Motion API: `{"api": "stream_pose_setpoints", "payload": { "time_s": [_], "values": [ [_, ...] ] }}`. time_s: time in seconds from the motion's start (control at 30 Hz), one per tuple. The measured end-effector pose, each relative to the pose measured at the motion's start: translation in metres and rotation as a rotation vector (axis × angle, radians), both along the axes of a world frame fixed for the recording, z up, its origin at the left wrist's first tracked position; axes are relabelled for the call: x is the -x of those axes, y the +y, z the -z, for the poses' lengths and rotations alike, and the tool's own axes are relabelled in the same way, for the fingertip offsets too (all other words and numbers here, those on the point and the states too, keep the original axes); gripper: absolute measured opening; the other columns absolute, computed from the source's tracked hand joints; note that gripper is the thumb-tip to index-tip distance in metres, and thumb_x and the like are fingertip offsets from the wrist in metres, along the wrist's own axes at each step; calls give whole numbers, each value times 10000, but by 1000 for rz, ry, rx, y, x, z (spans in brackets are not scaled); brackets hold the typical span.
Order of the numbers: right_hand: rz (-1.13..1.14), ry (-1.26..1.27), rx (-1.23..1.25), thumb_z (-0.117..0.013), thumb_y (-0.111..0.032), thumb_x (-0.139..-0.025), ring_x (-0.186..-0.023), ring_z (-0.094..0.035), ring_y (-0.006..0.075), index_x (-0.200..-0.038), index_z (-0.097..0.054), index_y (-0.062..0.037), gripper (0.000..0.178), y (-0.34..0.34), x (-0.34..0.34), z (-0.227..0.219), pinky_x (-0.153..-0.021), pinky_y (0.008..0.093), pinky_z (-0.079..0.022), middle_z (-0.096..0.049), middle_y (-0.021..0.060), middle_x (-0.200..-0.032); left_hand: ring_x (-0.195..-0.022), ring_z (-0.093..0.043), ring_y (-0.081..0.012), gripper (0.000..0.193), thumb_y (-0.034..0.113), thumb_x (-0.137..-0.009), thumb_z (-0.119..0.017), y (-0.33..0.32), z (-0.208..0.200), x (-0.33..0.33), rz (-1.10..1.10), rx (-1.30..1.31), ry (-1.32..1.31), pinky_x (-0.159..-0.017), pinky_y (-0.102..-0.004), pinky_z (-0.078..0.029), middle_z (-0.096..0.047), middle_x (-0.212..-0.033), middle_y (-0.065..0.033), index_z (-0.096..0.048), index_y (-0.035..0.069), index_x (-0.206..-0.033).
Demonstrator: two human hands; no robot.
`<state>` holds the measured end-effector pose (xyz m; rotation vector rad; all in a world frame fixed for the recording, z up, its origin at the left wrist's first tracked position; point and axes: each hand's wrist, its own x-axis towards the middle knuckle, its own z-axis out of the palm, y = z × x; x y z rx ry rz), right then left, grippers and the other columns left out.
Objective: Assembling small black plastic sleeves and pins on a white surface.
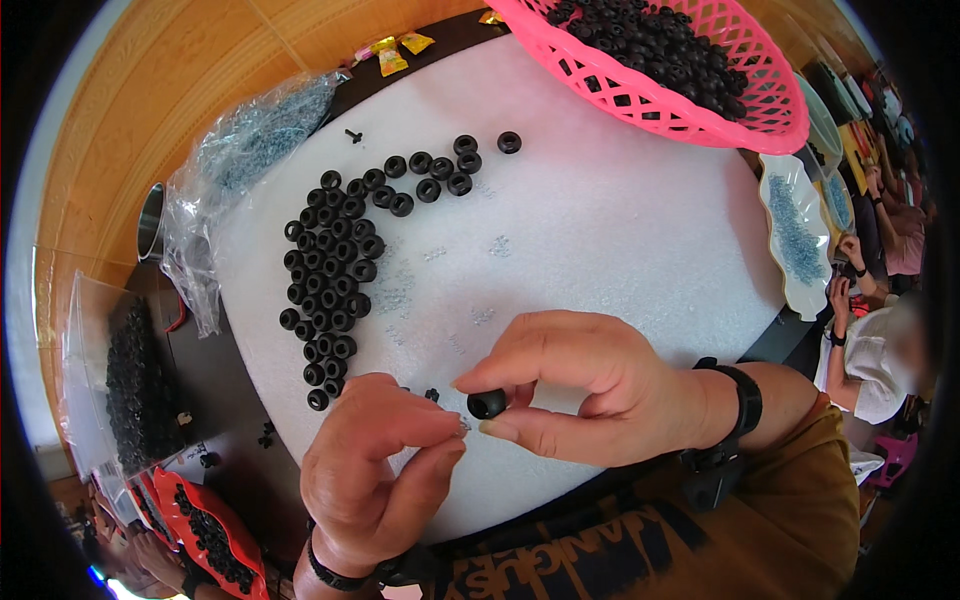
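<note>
A small black ring-shaped part [486, 404] is pinched between the thumb and fingers of my right hand [590, 385], its opening turned toward my left hand. My left hand [385, 470] is closed in a pinch just beside it; a tiny pale, glassy bit [464, 426] shows at its fingertips, too small to name. Beyond my left hand, many like black ring parts [330, 250] stand in a curved cluster on the white foam sheet [620, 230]. Tiny pale blue pieces [390, 285] lie scattered beside them. A small dark piece [432, 395] lies between my hands.
A pink basket [640, 105] heaped with black parts stands at the far right. A white scalloped dish [795, 240] of pale blue pieces is at the right edge. Plastic bags [255, 150] and a red tray [215, 540] line the left. Other people [870, 360] sit at right.
</note>
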<state>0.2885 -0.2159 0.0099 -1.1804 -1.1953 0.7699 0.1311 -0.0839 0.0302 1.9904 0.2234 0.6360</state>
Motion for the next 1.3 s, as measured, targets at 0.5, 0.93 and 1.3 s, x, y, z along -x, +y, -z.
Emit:
{"api": "stream_pose_setpoints", "payload": {
  "time_s": [0.5, 0.93, 1.3],
  "values": [
    [-53, -75, 25, -677, 26, -774, -721, -612, 179, -1090, -610, 7, 323, 0, 0, -1, -640, 275, -488, -621, 100, -887, -562, -525, -192, 250, -30, -619, -762, 3, -1, -8, 46, -291, 25, -532, -307, -380, -600, -708, -38, -635, 40, -823],
    [-97, 138, 65, -677, 4, -806, -719, -602, 133, -1092, -620, -6, 292, -1, -3, -2, -651, 254, -459, -629, 76, -880, -574, -521, -186, 298, -61, -604, -678, 7, 2, -1, -30, -325, -85, -538, -325, -384, -567, -698, -34, -638, 26, -886],
    [-52, 220, 99, -637, -45, -840, -732, -529, 71, -1052, -615, -17, 215, -1, -2, 3, -641, 217, -438, -602, 15, -849, -602, -514, -213, 254, -91, -612, -593, 23, -12, 3, -276, -385, 32, -546, -327, -386, -552, -697, -46, -653, 19, -833]
  ]
}}
